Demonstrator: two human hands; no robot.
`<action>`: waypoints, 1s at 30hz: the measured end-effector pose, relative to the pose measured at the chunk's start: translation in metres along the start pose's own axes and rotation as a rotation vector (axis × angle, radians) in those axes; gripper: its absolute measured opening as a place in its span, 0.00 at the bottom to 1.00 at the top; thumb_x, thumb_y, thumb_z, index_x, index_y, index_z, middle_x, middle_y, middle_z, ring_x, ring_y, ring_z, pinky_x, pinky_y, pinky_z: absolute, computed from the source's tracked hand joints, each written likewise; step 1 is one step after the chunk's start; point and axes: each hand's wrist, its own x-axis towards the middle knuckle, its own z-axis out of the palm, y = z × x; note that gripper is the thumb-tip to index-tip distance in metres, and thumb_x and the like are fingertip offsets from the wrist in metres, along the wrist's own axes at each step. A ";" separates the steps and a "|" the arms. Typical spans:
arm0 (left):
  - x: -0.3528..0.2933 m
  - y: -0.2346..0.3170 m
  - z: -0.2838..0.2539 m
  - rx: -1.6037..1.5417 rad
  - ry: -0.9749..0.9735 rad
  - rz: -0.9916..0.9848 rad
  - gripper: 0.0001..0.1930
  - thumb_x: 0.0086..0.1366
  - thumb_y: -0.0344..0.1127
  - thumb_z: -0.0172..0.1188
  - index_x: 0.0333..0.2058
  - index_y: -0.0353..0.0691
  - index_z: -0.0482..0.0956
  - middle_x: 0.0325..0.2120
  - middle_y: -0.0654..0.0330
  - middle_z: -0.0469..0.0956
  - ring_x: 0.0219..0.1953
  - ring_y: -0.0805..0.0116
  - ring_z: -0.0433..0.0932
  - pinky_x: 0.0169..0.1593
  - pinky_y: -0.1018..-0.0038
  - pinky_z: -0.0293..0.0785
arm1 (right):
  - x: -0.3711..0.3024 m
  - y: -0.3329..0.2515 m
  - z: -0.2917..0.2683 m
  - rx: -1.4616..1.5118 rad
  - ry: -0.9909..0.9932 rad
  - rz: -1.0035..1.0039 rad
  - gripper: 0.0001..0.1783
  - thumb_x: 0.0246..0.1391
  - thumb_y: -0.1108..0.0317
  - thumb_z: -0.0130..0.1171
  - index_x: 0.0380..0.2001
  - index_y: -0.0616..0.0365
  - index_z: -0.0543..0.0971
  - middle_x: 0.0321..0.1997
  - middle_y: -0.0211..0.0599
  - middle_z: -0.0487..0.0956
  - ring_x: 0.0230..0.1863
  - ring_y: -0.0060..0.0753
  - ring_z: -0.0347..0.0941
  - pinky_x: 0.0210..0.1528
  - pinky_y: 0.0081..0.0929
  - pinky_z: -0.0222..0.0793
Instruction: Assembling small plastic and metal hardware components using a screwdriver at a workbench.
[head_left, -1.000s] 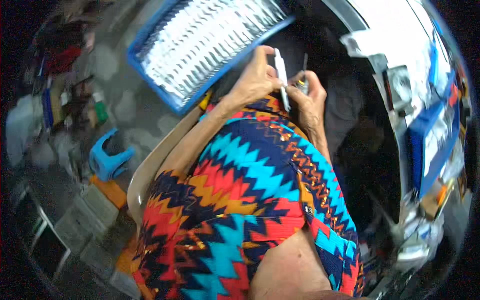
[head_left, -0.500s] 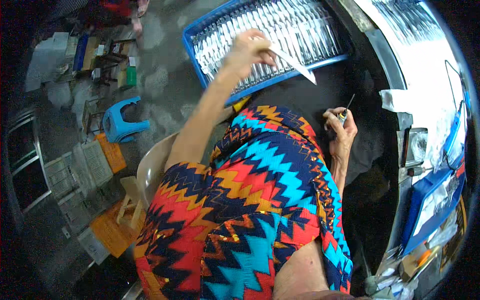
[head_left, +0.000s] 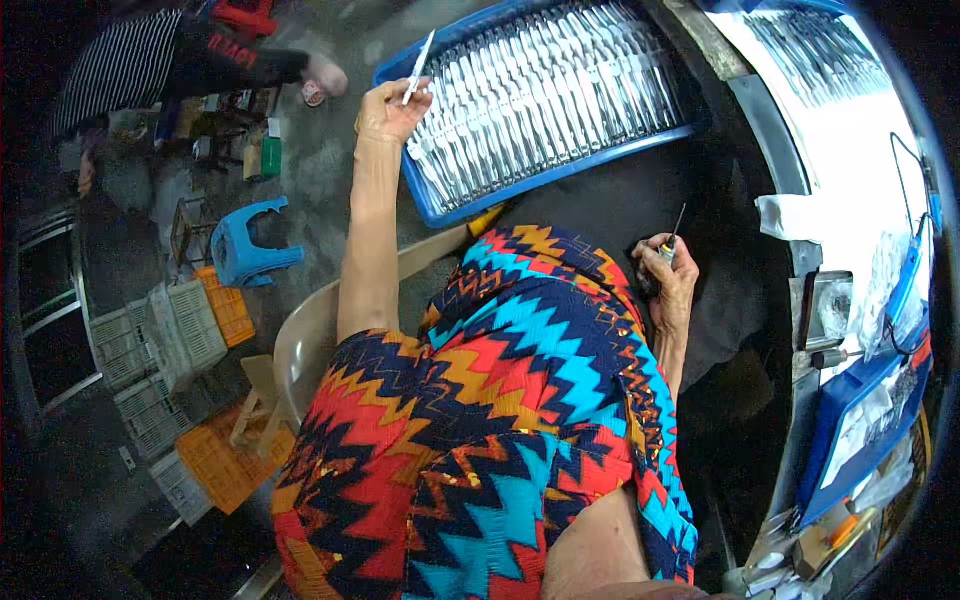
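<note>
My left hand (head_left: pixel 392 112) is raised at the left end of a blue tray (head_left: pixel 548 180), closed on a slim, pale, blade-like piece (head_left: pixel 421 66) that points up and away. Rows of similar shiny, silvery pieces (head_left: pixel 545 100) fill the tray, packed side by side. Over by my lap, my right hand (head_left: pixel 670 275) is wrapped around a screwdriver (head_left: pixel 681 220). Its thin shaft sticks up out of the fist, and most of the handle is hidden by the fingers.
To the right runs a brightly lit worktable (head_left: pixel 860 140) with more shiny pieces, a blue-handled tool (head_left: pixel 905 275) and a blue bin (head_left: pixel 868 420). A blue stool (head_left: pixel 250 243) and stacked crates (head_left: pixel 215 465) stand at left. Another person (head_left: pixel 215 65) is at the upper left.
My left hand has swung leftward from above the tray's middle to its left end, still with the pale piece, which now points upward. My right hand has dropped slightly toward me.
</note>
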 end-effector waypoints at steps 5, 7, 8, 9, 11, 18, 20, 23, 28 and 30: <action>0.016 0.001 -0.016 0.260 -0.082 -0.007 0.05 0.50 0.20 0.54 0.28 0.25 0.71 0.32 0.40 0.74 0.26 0.63 0.69 0.27 0.74 0.68 | -0.001 0.001 0.000 -0.036 -0.006 0.023 0.07 0.45 0.72 0.58 0.29 0.60 0.73 0.25 0.33 0.75 0.23 0.17 0.65 0.26 0.15 0.59; 0.020 -0.007 -0.016 0.323 0.053 0.071 0.03 0.50 0.20 0.55 0.26 0.29 0.73 0.31 0.44 0.75 0.23 0.66 0.69 0.24 0.76 0.65 | -0.001 0.001 0.000 -0.068 0.010 0.031 0.07 0.45 0.72 0.58 0.29 0.60 0.73 0.24 0.33 0.75 0.22 0.17 0.65 0.26 0.14 0.59; 0.024 -0.008 -0.019 0.338 0.030 0.072 0.04 0.50 0.21 0.56 0.28 0.28 0.74 0.31 0.46 0.76 0.20 0.68 0.68 0.23 0.77 0.63 | -0.001 0.000 0.000 -0.099 0.022 0.039 0.07 0.45 0.72 0.58 0.29 0.60 0.73 0.24 0.32 0.75 0.22 0.16 0.64 0.26 0.14 0.59; 0.027 -0.008 -0.021 0.340 0.030 0.073 0.04 0.50 0.21 0.56 0.28 0.28 0.74 0.31 0.46 0.76 0.20 0.68 0.68 0.23 0.77 0.63 | 0.000 0.001 0.000 -0.098 0.023 0.039 0.07 0.45 0.72 0.58 0.29 0.60 0.73 0.24 0.32 0.75 0.22 0.16 0.64 0.26 0.14 0.59; 0.031 -0.009 -0.025 0.539 0.044 0.118 0.09 0.49 0.21 0.57 0.32 0.26 0.74 0.30 0.47 0.76 0.20 0.68 0.68 0.23 0.77 0.64 | 0.000 0.001 0.001 -0.085 0.031 0.054 0.06 0.45 0.72 0.58 0.28 0.59 0.73 0.24 0.31 0.75 0.22 0.16 0.64 0.26 0.14 0.58; 0.029 -0.019 -0.012 0.748 0.152 0.252 0.10 0.45 0.19 0.60 0.29 0.27 0.74 0.20 0.55 0.76 0.15 0.74 0.68 0.18 0.80 0.64 | 0.002 0.001 -0.001 -0.058 0.025 0.057 0.06 0.45 0.72 0.58 0.29 0.60 0.73 0.24 0.31 0.75 0.23 0.16 0.65 0.26 0.13 0.58; 0.030 -0.020 -0.013 0.806 0.125 0.254 0.09 0.44 0.20 0.61 0.28 0.28 0.75 0.18 0.56 0.75 0.14 0.75 0.68 0.18 0.80 0.63 | 0.002 0.001 -0.001 -0.059 0.029 0.067 0.07 0.45 0.72 0.58 0.29 0.59 0.73 0.25 0.31 0.75 0.23 0.16 0.65 0.26 0.13 0.58; 0.028 -0.023 -0.012 0.876 0.075 0.292 0.08 0.42 0.21 0.63 0.25 0.30 0.76 0.16 0.59 0.74 0.13 0.75 0.67 0.17 0.81 0.63 | 0.000 0.002 0.000 -0.055 0.044 0.060 0.07 0.45 0.73 0.58 0.29 0.59 0.72 0.25 0.32 0.75 0.23 0.15 0.65 0.26 0.13 0.58; 0.017 -0.030 0.002 0.940 0.164 0.344 0.12 0.40 0.19 0.61 0.28 0.28 0.74 0.15 0.58 0.73 0.13 0.75 0.68 0.16 0.80 0.62 | -0.001 0.002 0.000 -0.039 0.048 0.079 0.07 0.45 0.73 0.58 0.29 0.59 0.72 0.25 0.32 0.75 0.22 0.15 0.65 0.25 0.12 0.58; 0.017 -0.031 0.002 0.943 0.155 0.358 0.13 0.39 0.17 0.60 0.29 0.28 0.74 0.15 0.58 0.73 0.13 0.74 0.69 0.15 0.79 0.62 | 0.000 0.003 0.000 -0.020 0.053 0.095 0.07 0.45 0.73 0.58 0.29 0.59 0.72 0.25 0.32 0.75 0.22 0.15 0.65 0.25 0.12 0.58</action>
